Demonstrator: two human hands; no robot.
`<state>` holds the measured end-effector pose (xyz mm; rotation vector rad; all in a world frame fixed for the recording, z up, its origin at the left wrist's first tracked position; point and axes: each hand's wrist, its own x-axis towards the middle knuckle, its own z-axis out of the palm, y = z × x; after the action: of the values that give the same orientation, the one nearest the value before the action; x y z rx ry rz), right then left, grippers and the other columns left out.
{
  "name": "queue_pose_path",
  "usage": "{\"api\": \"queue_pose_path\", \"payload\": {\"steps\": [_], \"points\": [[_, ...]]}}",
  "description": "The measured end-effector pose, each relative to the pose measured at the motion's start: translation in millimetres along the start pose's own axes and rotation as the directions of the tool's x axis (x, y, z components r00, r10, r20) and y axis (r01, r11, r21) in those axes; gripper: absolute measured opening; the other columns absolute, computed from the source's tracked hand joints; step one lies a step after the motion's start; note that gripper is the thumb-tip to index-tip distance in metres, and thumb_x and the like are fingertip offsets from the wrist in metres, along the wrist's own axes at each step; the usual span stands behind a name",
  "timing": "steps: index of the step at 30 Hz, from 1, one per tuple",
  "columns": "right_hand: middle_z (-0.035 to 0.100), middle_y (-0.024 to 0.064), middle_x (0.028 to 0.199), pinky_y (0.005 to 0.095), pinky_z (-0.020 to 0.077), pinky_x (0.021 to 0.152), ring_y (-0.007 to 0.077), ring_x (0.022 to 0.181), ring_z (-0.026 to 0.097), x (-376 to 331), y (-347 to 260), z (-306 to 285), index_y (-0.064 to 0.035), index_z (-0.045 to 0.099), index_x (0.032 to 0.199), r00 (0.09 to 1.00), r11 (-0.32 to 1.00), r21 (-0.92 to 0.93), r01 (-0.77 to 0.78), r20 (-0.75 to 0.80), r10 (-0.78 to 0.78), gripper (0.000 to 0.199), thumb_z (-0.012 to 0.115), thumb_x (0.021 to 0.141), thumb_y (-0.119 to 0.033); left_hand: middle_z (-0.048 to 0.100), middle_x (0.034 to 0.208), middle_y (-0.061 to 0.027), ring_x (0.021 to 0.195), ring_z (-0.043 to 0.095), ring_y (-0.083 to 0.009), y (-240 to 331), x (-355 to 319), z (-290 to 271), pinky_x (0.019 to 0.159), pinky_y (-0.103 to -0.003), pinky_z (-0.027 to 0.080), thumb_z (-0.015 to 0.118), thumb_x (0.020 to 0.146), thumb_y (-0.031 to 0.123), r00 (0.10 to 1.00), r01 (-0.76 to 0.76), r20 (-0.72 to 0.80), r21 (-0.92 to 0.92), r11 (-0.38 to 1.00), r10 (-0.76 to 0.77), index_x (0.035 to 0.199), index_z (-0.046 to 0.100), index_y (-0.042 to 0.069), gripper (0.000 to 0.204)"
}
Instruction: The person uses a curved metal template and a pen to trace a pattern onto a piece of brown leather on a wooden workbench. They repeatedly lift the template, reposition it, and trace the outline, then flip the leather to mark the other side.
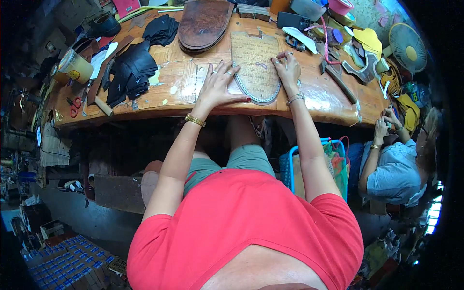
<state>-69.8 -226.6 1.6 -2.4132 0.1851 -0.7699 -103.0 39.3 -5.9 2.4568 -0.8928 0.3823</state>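
- Your left hand is spread wide, fingertips at the left edge of the tan printed panel.
- Your right hand curls at its right edge; whether it pinches, I cannot tell.
- The panel lies between them on the glossy wooden table, its dotted, rounded end toward you.
- Mottled brown, round-ended pieces are stacked beyond.

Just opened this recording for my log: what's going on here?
At a wooden table, a person has both hands on a tan, round-ended panel. The left hand lies spread at its left edge; the right hand, curled, is at its right edge. Dark brown panels are stacked to its upper left. A co-worker in blue is at the far right.
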Motion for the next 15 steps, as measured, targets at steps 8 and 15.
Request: {"api": "queue_pose_path", "payload": {"steps": [8, 15], "points": [[0.067, 0.0151, 0.085, 0.0369, 0.0492, 0.067, 0.0276, 0.077, 0.065, 4, 26, 0, -0.0057, 0.066, 0.087, 0.993, 0.988, 0.124, 0.088, 0.065, -0.096, 0.036, 0.079, 0.067, -0.033, 0.04, 0.143, -0.0161, 0.135, 0.032, -0.0387, 2, 0, -2, 0.112, -0.055, 0.016, 0.072, 0.058, 0.068, 1.0, 0.013, 0.019, 0.006, 1.0, -0.013, 0.133, 0.049, 0.01, 0.098], [0.062, 0.0067, 0.076, 0.0275, 0.0462, 0.063, 0.0121, 0.07, 0.056, -11, 29, -16, -0.0022, 0.066, 0.093, 0.974, 0.945, 0.323, 0.061, 0.188, -0.127, 0.042, 0.081, 0.067, -0.031, 0.042, 0.141, -0.0156, 0.134, 0.034, -0.0369, 2, 0, -1, 0.112, -0.055, 0.016, 0.074, 0.057, 0.067, 1.0, 0.007, -0.003, 0.005, 1.0, -0.007, 0.131, 0.052, 0.01, 0.096]]}}
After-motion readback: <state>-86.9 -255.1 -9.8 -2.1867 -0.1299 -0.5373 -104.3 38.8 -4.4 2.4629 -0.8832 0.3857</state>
